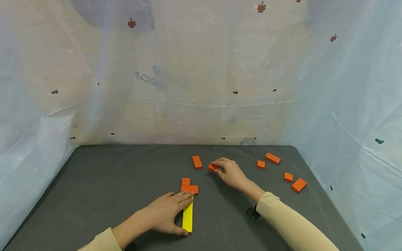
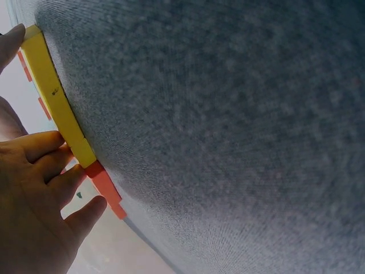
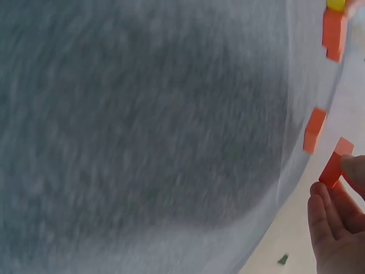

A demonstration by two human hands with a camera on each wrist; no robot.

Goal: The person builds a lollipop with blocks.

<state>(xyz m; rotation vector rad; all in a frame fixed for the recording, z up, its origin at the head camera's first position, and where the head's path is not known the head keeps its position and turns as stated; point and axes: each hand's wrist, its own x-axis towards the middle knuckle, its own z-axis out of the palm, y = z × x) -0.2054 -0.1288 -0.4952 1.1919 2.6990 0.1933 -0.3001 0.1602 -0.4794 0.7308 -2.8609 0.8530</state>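
Mat (image 1: 102, 191), dark grey, takes up the whole surface, with pale sheeting (image 1: 366, 105) behind and at the sides. Left hand (image 1: 166, 215) lies flat, fingers straight, against the yellow bar (image 1: 188, 219), fingertips touching the orange block (image 1: 190, 189) at its far end. Right hand (image 1: 229, 172) pinches a small orange piece (image 1: 212, 167) near mat centre, fingers curled round it. Loose orange blocks (image 1: 299, 185) scattered right.
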